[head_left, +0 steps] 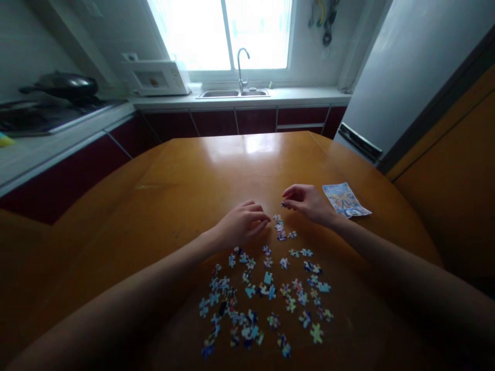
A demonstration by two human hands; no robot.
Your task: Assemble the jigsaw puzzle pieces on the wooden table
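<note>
A small jigsaw puzzle piece [283, 204] is pinched between the thumb and fingers of my right hand [307, 202], just above the table. My left hand [245, 224] hovers close to the table with loosely bent fingers and nothing visible in them. Between the two hands lies a short strip of joined puzzle pieces [280, 230], its lower end reddish and purple. One loose puzzle piece [293, 235] sits just right of that strip. Nearer to me, many scattered loose puzzle pieces [267, 278] in light blue, yellow, white and dark blue cover the wood.
A printed picture sheet [345, 200] lies on the round wooden table [185, 175], right of my right hand. Beyond the table are a counter with a sink [220, 94], a microwave [154, 77] and a pan [64, 85] on the stove. A refrigerator [406, 67] stands at right.
</note>
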